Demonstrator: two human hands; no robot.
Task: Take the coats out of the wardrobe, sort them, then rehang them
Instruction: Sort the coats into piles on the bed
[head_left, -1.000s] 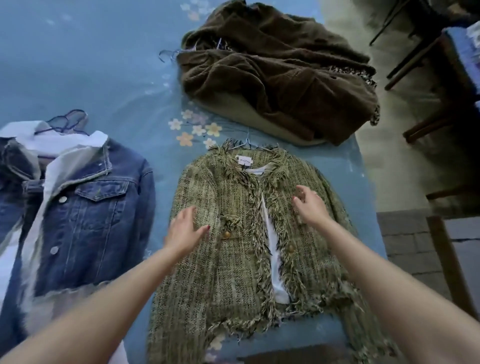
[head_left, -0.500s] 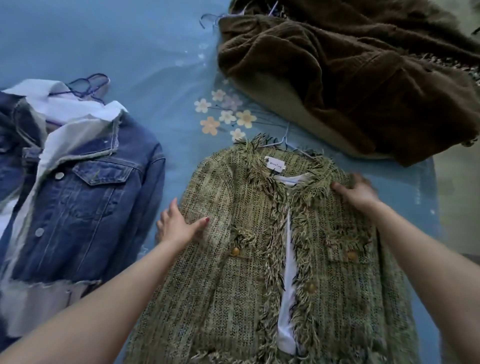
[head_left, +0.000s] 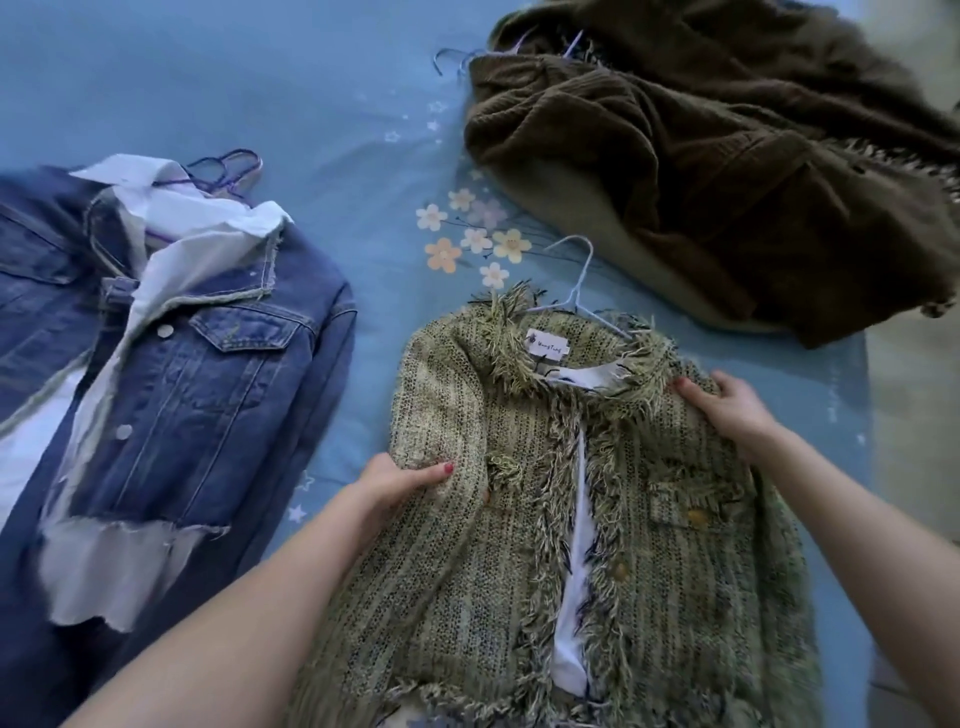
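Under my left hand (head_left: 400, 480) and my right hand (head_left: 735, 405) is the tweed jacket (head_left: 524, 519): green-yellow weave with small dark flecks, fringe of the same green, a white lining and golden buttons. My left thumbnail is red. To the left of my left hand is the denim jacket (head_left: 208, 395), dark blue with white panels. Beyond my right hand is the brown corduroy coat (head_left: 701, 156). The sheet (head_left: 311, 93) under all is blue, with white and orange flowers.

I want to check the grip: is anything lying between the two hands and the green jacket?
Nothing visible. The left hand and right hand both hold the green jacket directly at its sides.
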